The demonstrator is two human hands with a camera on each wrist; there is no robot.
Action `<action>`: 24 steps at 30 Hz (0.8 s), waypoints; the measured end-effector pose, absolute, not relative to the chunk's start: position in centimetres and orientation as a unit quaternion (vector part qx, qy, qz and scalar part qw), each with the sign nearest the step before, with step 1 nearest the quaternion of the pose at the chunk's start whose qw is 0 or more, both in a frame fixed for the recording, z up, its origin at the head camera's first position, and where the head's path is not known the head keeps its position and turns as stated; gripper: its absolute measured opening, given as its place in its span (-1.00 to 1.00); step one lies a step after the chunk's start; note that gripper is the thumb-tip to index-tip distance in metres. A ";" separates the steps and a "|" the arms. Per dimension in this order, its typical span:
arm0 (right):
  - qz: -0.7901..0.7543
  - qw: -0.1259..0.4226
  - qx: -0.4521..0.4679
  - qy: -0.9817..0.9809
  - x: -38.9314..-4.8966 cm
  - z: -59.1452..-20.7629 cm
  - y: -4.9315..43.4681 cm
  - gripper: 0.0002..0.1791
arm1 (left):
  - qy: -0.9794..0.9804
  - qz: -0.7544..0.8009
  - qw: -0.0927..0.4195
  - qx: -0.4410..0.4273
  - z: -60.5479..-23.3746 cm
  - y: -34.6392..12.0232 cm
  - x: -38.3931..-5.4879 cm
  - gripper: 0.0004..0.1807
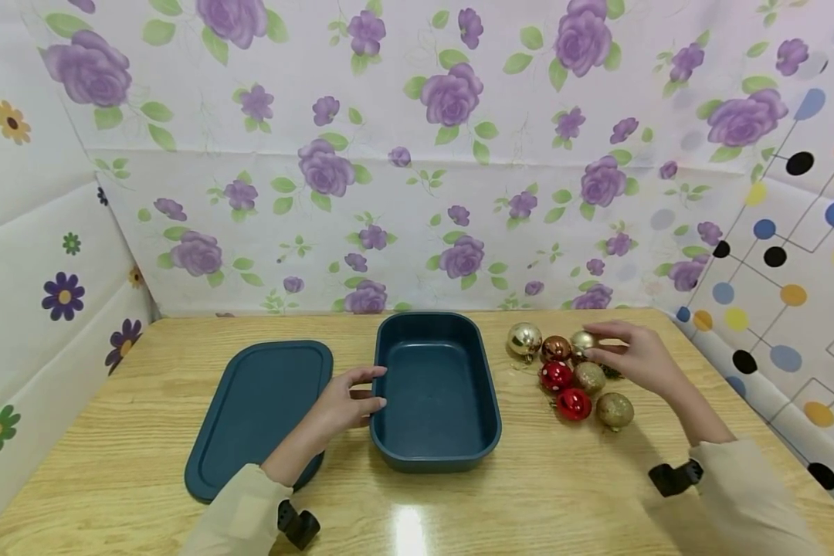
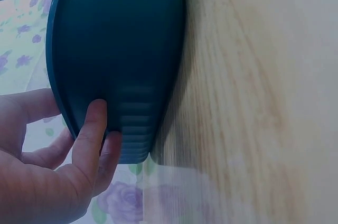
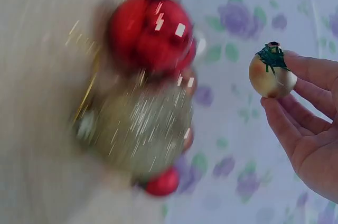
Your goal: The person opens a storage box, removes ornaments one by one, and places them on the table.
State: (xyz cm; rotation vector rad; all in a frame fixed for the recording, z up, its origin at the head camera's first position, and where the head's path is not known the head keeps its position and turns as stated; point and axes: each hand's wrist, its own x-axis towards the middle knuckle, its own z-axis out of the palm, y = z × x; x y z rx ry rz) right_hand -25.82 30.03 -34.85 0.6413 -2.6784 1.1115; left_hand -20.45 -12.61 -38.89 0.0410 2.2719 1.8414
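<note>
My left hand (image 1: 347, 401) grips the left wall of a dark teal plastic box (image 1: 431, 386), thumb and a finger over the rim. In the left wrist view, other fingers press against the ribbed outer side. The box's inside shows bare. On the right, my right hand (image 1: 632, 355) pinches a small pale gold bauble (image 3: 272, 76) between thumb and fingers, with a green patch near its cap. Beside it cluster a shiny gold bauble (image 1: 524, 340), a copper one (image 1: 556, 348), a dotted red one (image 1: 556, 376), a plain red one (image 1: 573, 404) and glittery gold ones (image 1: 615, 411).
A dark teal lid (image 1: 264, 409) lies flat to the left of the box, partly under my left forearm. The wooden table (image 1: 528, 502) meets a flower-patterned cloth wall (image 1: 403, 208) at the back, with more patterned cloth at both sides.
</note>
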 end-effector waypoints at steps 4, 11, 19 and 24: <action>0.357 0.104 0.192 -0.908 -25.1 -35.9 33.1 -0.55 | 0.772 0.626 0.108 0.013 -38.8 -12.6 -20.4 -0.49; 0.315 0.078 0.141 -0.935 -24.1 -37.8 36.8 -0.50 | 0.776 0.621 0.109 0.013 -38.7 -12.6 -20.4 -0.49; 0.290 0.035 0.100 -0.951 -23.9 -39.5 38.8 -0.43 | 0.776 0.621 0.109 0.014 -38.7 -12.6 -20.3 -0.50; 0.284 0.029 0.109 -0.952 -24.2 -40.3 39.3 -0.48 | 0.775 0.622 0.109 0.013 -38.7 -12.5 -20.3 -0.49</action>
